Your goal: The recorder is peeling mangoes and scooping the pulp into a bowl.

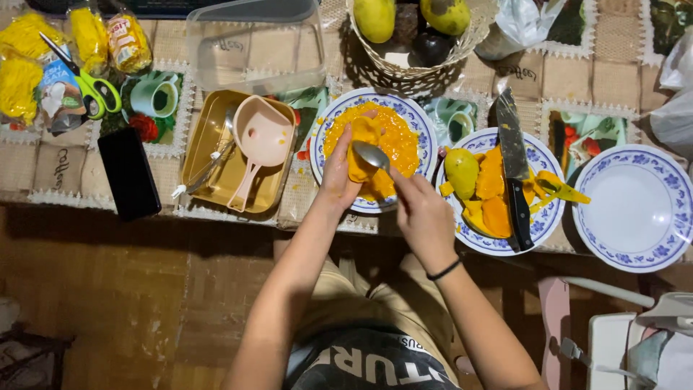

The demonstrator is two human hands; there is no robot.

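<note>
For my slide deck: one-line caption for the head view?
Left hand holds a mango piece while right hand scoops it with a spoon.

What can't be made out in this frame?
Head view only:
- Spoon handle: hidden inside the right hand.
- Mango piece in the left hand: its lower part is covered by the fingers.
- Fruit basket: cut off by the top edge.
- Knife hides part of the mango slices.
- Clear tub: contents can't be told.
</note>
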